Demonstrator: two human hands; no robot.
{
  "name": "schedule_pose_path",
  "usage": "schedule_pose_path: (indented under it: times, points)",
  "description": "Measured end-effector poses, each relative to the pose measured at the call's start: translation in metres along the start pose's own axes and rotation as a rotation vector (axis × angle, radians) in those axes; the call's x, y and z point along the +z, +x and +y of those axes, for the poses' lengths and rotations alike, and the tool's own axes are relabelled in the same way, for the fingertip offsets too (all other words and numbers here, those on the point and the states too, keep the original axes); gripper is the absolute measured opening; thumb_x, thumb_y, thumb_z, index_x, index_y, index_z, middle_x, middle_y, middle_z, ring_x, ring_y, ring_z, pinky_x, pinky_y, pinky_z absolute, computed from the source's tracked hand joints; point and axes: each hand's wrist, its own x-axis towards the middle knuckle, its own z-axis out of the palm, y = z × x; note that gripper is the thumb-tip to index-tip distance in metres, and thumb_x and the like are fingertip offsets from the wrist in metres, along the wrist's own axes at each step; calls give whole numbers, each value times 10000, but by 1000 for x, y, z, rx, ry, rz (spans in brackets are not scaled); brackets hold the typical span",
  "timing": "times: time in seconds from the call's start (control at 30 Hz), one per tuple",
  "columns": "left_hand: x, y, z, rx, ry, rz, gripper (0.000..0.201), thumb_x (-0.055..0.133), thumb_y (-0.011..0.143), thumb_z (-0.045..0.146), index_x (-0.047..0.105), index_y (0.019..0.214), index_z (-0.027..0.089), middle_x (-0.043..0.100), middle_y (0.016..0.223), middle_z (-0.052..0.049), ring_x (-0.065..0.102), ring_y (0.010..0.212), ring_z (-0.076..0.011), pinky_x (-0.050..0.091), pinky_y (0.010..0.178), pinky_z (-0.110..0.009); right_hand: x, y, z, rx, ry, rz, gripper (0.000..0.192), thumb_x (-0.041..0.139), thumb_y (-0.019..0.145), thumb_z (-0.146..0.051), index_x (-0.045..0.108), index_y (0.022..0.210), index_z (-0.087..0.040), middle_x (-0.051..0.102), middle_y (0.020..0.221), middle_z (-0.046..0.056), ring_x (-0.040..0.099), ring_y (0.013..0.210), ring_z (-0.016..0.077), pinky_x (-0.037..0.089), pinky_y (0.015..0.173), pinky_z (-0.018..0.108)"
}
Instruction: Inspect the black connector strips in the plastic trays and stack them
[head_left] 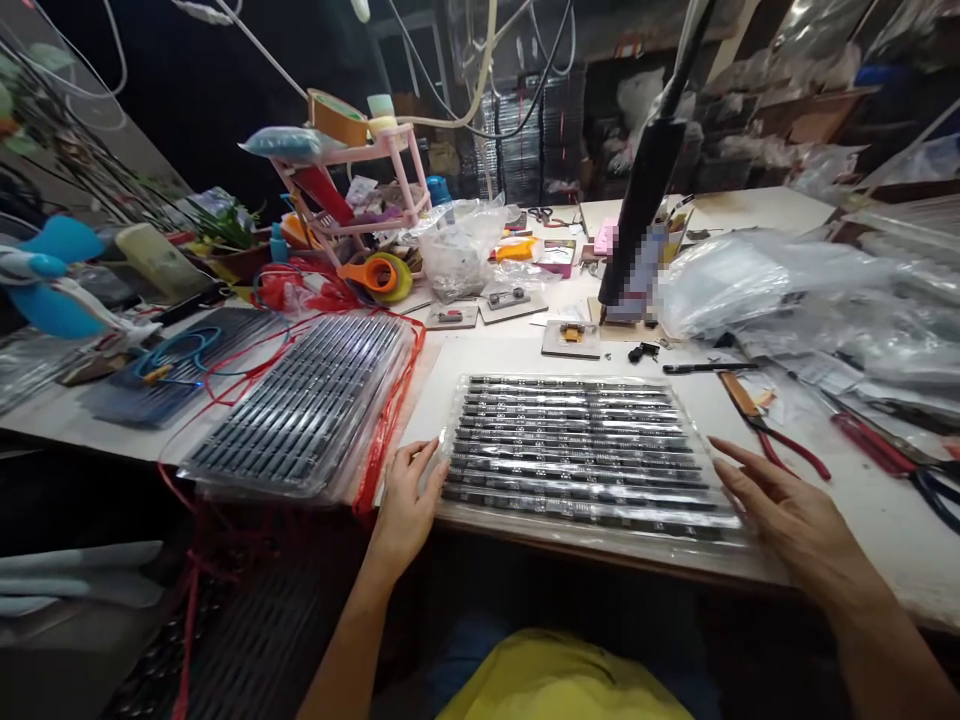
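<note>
A clear plastic tray (pixel 592 524) lies on the white worktable at its front edge. Rows of thin dark strips with small parts on them (pixel 574 440) fill it. My left hand (pixel 409 500) grips the tray's left edge, thumb and fingers against the rim. On the opposite side my right hand (pixel 784 515) holds the right edge, its fingers lying along the rim. The undersides of both hands' grips are hidden. Left of my left hand rests a stack of similar filled trays (pixel 300 400), with red plastic ribbon (pixel 394 415) beside it.
A black upright tool (pixel 645 210) hangs over the table behind the tray. Small fixture blocks (pixel 571 338) sit beyond it. Pliers (pixel 772 430) and red-handled scissors (pixel 874 445) lie at right, near heaped plastic bags (pixel 750 280). A pink rack (pixel 360 165) and blue fan (pixel 56 275) stand left.
</note>
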Motion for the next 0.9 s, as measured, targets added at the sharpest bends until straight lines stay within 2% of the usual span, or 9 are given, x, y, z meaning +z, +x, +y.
schedule_pose_path:
  times: [0.13, 0.2, 0.33, 0.5, 0.57, 0.67, 0.77, 0.83, 0.9]
  points:
    - [7, 32, 2, 97, 58, -94, 489, 419, 898, 424, 555, 1279, 150, 532, 1330, -119, 457, 1262, -223, 345, 1087, -397, 1, 11, 15, 78, -48, -43, 701, 505, 764, -677, 590, 1269, -199, 661, 751, 60, 591, 554, 177, 479, 509, 303]
    - [14, 50, 4, 119, 76, -130, 474, 427, 893, 397, 542, 1295, 174, 519, 1370, -98, 445, 1278, -226, 323, 1102, -419, 3, 17, 16, 45, -49, -59, 684, 477, 795, -661, 565, 1289, -197, 671, 841, 75, 606, 569, 173, 481, 507, 299]
    - [27, 70, 11, 120, 138, -175, 478, 392, 904, 355, 508, 1331, 174, 517, 1385, -110, 433, 1274, -284, 302, 1077, -539, 11, 25, 8, -250, -237, -29, 538, 412, 887, -540, 562, 1284, -210, 645, 995, 79, 635, 742, 175, 520, 669, 307]
    - [34, 66, 26, 105, 374, -201, 499, 312, 940, 357, 428, 1389, 175, 481, 1414, -144, 411, 1282, -330, 291, 1010, -628, 30, 23, -7, -503, -796, -22, 431, 320, 916, -162, 536, 1288, -153, 581, 1214, 125, 570, 1019, 229, 503, 767, 312]
    - [36, 65, 30, 134, 489, -196, 506, 322, 941, 358, 411, 1396, 154, 471, 1419, -159, 414, 1284, -320, 306, 1006, -602, 37, 23, -15, -549, -970, -40, 481, 313, 845, -40, 521, 1278, -75, 582, 1197, 177, 548, 1020, 263, 487, 775, 348]
    - [40, 64, 34, 164, 515, -162, 510, 341, 936, 364, 428, 1382, 132, 501, 1385, -184, 439, 1264, -328, 303, 1008, -597, 40, 24, -23, -601, -1027, -66, 463, 339, 781, 7, 569, 1179, -47, 604, 1103, 217, 549, 946, 288, 461, 763, 393]
    - [30, 62, 28, 212, 360, -196, 502, 383, 914, 385, 466, 1358, 167, 528, 1366, -157, 464, 1261, -301, 335, 1026, -552, 31, 27, -23, -697, -1030, -98, 385, 363, 753, 9, 634, 1006, -93, 639, 967, 196, 566, 829, 279, 452, 701, 402]
    - [10, 56, 17, 266, 249, -189, 482, 415, 899, 391, 493, 1336, 202, 554, 1349, -114, 490, 1251, -249, 371, 1042, -465, 23, 35, -20, -775, -1010, -95, 312, 379, 779, -35, 648, 898, -138, 653, 896, 165, 576, 760, 263, 452, 687, 405]
    - [-20, 46, 1, 294, 240, -11, 453, 422, 900, 388, 531, 1302, 211, 570, 1329, -102, 492, 1254, -229, 365, 1063, -420, 20, 47, -20, -862, -949, -24, 243, 409, 846, -176, 650, 884, -176, 651, 993, 153, 590, 793, 258, 454, 721, 414]
